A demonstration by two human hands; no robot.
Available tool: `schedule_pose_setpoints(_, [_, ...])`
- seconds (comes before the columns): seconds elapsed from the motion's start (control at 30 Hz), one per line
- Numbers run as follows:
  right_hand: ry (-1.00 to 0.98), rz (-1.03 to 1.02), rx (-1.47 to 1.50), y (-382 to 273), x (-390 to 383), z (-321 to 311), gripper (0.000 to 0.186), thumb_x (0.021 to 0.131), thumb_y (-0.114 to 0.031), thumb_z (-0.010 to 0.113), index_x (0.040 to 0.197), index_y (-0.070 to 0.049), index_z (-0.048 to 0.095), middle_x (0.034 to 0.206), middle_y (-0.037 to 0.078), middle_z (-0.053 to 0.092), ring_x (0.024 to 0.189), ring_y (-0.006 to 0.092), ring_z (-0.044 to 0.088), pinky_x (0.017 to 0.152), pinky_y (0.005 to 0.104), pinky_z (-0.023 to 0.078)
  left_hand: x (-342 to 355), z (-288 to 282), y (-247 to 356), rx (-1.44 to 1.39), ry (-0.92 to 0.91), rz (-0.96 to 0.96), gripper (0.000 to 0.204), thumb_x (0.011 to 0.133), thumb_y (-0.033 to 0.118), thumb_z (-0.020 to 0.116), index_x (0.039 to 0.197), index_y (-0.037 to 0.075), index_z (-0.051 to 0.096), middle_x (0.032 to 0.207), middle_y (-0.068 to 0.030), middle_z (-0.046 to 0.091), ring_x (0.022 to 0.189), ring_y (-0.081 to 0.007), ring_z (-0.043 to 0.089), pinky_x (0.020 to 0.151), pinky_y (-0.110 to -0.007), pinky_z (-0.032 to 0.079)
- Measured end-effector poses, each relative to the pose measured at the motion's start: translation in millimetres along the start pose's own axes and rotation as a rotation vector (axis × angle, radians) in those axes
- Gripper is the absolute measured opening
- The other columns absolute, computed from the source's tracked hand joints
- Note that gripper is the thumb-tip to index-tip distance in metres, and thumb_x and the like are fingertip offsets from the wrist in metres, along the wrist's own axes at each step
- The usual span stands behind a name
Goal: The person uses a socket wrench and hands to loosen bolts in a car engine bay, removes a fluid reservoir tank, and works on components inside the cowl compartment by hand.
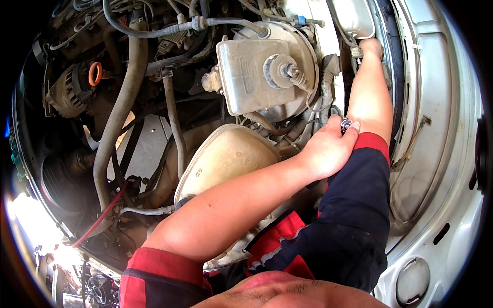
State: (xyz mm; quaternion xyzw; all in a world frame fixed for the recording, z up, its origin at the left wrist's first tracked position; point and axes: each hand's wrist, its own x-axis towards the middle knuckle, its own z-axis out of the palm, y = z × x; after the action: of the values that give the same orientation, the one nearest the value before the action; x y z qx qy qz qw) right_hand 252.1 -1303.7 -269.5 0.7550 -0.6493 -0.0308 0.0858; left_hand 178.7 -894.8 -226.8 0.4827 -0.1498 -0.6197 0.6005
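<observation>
Your left hand (328, 146) closes its fingers around the round head of a ratchet (346, 124), beside your right forearm near the engine bay's (410, 97) right edge. Your right hand (372, 47) reaches beside a white plastic container (355, 19); its fingers are hidden, grip unclear. Leftward sit a capped fluid reservoir (241, 90) and a yellowed tank (226, 159).

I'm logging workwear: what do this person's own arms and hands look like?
The left sleeve and right sleeve are dark navy with red cuffs; both forearms are bare. The left hand is ungloved; the right hand is partly hidden, no glove visible.
</observation>
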Motion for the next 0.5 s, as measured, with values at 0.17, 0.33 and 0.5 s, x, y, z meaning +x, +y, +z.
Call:
schedule_pose_setpoints(0.17, [0.033,-0.061,-0.104,12.3,18.7,-1.8,0.034,0.085,-0.020,0.064,0.115,-0.006,0.071,0.128,0.016,0.065,0.118,0.0332,0.063,0.096,0.0412,0.051,-0.4,4.8,1.0,-0.013,-0.011,0.016,0.060,0.101,0.052,0.042,0.117,-0.005,0.049,0.109,-0.0298,0.064,0.110,-0.0403,0.061,0.096,-0.042,0.044])
schedule_pose_setpoints(0.33, [-0.051,-0.020,-0.065,0.6,6.6,1.9,0.037,0.086,-0.017,0.065,0.122,-0.007,0.069,0.138,0.016,0.058,0.128,0.0316,0.056,0.103,0.0421,0.048,0.3,1.3,-1.7,-0.015,-0.003,0.009,0.059,0.101,0.052,0.042,0.117,-0.005,0.049,0.109,-0.0303,0.064,0.110,-0.0408,0.061,0.096,-0.042,0.044])
schedule_pose_setpoints(0.5, [0.003,-0.076,-0.114,12.7,23.2,0.2,0.033,0.082,-0.018,0.065,0.112,-0.005,0.072,0.123,0.017,0.067,0.114,0.0330,0.065,0.095,0.0422,0.051,-0.9,4.2,1.5,-0.031,-0.012,0.027,0.059,0.101,0.051,0.042,0.117,-0.005,0.048,0.109,-0.0309,0.064,0.111,-0.0412,0.061,0.096,-0.042,0.044])
